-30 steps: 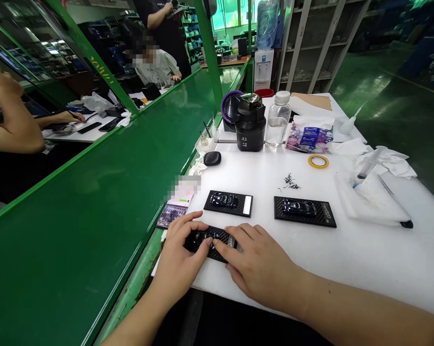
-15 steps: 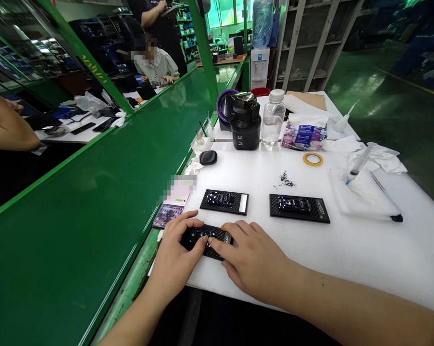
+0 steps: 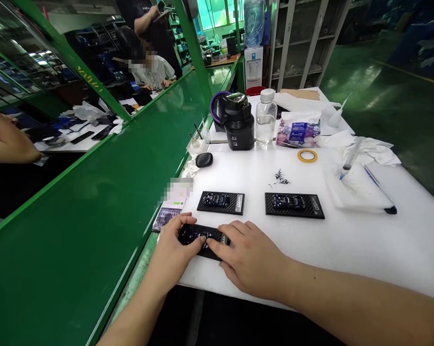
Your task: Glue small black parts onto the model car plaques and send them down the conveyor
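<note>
Car glossy, dark, partly hidden, on black textured plate with silver label, between both hands. Left hand arched, thumb at car; right hand, fingers spread over car and plate; cannot tell whether either pinches.

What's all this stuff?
held model car: one, dark, near edge
other model cars: two, dark, centre
slivers: many, black, centre
tape: one, yellow, behind slivers
phone: one, pinkish, left edge
case: one, black, beyond phone
lidded cup: one, black, table's back
bottle: one, clear, beside cup
packet: one, purple, beside bottle
syringe: one, clear, right side
tissues: several, white, behind syringe
table: one, white, beneath
partition: one, green, left
water cooler: one, white, background
people: several, mixed clothing, beyond partition
distant clutter: many, mixed, blurred
left hand: one, bare, car's left
right hand: one, bare, car's right
</note>
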The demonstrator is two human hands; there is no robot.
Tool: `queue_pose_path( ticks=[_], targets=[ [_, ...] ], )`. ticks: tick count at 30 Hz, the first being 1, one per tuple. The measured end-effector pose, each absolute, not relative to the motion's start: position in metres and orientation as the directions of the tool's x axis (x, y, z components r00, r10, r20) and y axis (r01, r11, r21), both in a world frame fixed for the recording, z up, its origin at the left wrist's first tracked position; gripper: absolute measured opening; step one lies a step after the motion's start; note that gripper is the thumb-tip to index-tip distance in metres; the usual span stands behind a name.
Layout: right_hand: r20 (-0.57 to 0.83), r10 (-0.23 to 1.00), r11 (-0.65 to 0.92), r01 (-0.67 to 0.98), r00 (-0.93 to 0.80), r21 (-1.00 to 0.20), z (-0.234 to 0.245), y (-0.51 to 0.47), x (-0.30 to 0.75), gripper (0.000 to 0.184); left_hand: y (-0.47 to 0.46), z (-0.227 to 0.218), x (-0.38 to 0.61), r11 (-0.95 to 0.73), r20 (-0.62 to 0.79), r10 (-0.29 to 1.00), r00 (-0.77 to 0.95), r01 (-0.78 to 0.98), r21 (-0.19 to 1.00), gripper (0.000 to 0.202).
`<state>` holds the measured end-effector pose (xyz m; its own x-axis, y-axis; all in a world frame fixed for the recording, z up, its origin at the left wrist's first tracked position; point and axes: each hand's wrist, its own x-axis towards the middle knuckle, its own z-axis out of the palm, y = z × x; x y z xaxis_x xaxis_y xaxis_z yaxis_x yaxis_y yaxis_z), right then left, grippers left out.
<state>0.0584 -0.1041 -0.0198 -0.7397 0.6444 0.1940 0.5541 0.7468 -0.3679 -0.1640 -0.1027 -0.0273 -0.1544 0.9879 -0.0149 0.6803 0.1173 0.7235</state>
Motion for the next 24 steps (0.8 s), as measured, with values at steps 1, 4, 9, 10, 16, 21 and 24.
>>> queue_pose_path(
  ticks=[1,4,9,10,16,21,24],
  targets=[
    [0.196,0.644,0.748,0.556,-0.739,-0.362,-0.0198,-0.1044,0.0581,0.045,-0.1025,-0.0273,-0.1648,0.120,-0.020,0.988,-0.153,0.683,0.720,0.041],
    [0.205,0.637,0.759,0.556,-0.744,-0.339,-0.0207,-0.1054,0.0575,0.045,-0.1031,-0.0277,-0.1666,0.118,-0.031,0.990,-0.138,0.689,0.715,0.041],
    [0.208,0.631,0.770,0.573,-0.747,-0.280,-0.0228,-0.1079,0.0551,0.046,-0.1058,-0.0302,-0.1681,0.056,0.033,0.993,-0.117,0.680,0.731,0.040],
    [0.206,0.630,0.772,0.576,-0.749,-0.269,-0.0229,-0.1082,0.0544,0.047,-0.1063,-0.0305,-0.1684,0.053,0.036,0.992,-0.118,0.670,0.741,0.039],
    [0.194,0.635,0.771,0.596,-0.748,-0.226,-0.0216,-0.1086,0.0513,0.048,-0.1083,-0.0300,-0.1688,0.065,0.003,0.995,-0.102,0.656,0.752,0.039],
    [0.181,0.647,0.758,0.598,-0.741,-0.261,-0.0203,-0.1075,0.0518,0.043,-0.1074,-0.0295,-0.1675,0.058,0.013,0.995,-0.097,0.691,0.721,0.039],
    [0.176,0.655,0.748,0.598,-0.735,-0.288,-0.0199,-0.1062,0.0530,0.040,-0.1052,-0.0257,-0.1657,0.060,0.009,0.995,-0.095,0.692,0.719,0.040]
  ],
)
